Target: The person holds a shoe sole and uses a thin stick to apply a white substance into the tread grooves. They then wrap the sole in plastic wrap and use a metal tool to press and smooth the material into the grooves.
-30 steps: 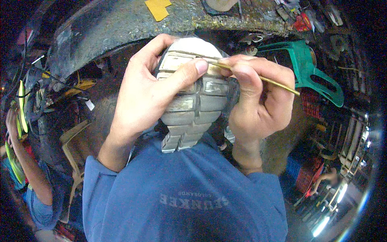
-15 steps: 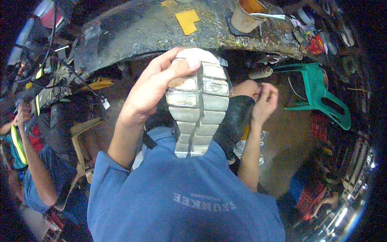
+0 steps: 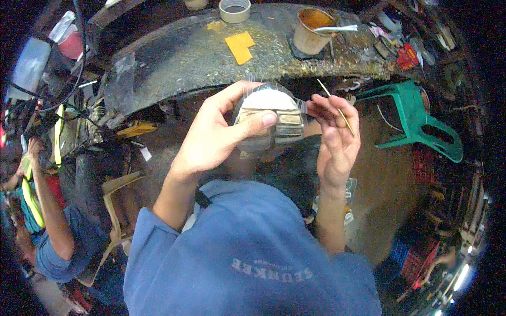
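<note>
The right hand (image 3: 337, 134) has risen to the shoe's edge since half a second ago, while the shoe (image 3: 271, 100) has tipped so that its white toe and front tread show and the rest of the sole is hidden. Held in the left hand (image 3: 213, 131), the shoe sits at the center of the scene, the thumb pressed across the tread and the fingers behind the toe. At the shoe's 3 o'clock, the right hand holds a thin brass-colored stick (image 3: 345, 121), pointed end up; whether its fingertips touch the shoe cannot be told.

Farther out, a worn bench (image 3: 174, 68) spans 12 o'clock, carrying a yellow scrap (image 3: 240, 47) and a roll of tape (image 3: 234, 10) toward 11 and a stained bucket (image 3: 310, 39) at 1. A green chair (image 3: 419, 124) stands at 3 o'clock. Toward 8, beyond a tan chair (image 3: 112, 213), a co-worker (image 3: 79, 245) in blue has both arms raised beside a lime-colored strip (image 3: 32, 204).
</note>
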Available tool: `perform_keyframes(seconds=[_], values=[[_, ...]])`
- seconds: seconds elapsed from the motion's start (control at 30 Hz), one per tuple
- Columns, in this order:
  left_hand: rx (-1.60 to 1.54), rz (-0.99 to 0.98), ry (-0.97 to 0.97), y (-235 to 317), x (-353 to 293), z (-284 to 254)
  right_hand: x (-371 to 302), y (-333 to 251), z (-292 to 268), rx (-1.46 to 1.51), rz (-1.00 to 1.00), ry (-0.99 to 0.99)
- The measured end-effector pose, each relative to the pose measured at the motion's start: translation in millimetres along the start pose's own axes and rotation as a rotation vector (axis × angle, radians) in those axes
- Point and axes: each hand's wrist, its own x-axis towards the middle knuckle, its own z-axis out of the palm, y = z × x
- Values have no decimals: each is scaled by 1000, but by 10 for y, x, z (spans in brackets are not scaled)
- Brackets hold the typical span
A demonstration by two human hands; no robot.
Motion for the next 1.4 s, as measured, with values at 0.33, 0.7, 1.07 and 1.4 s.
perform_keyframes(seconds=[0.33, 0.7, 1.07, 1.4], values=[[-14, -21, -47, -373, -196, 60, -244, 40, 408, 27, 156, 73], [-81, -3, -48, -413, -362, 9, -418, 167, 477, 63, 198, 154], [-130, -154, -40, -370, -374, 85, -503, 195, 442, 20, 157, 140], [-164, -168, -21, -341, -364, 158, -497, 192, 379, 6, 192, 160]])
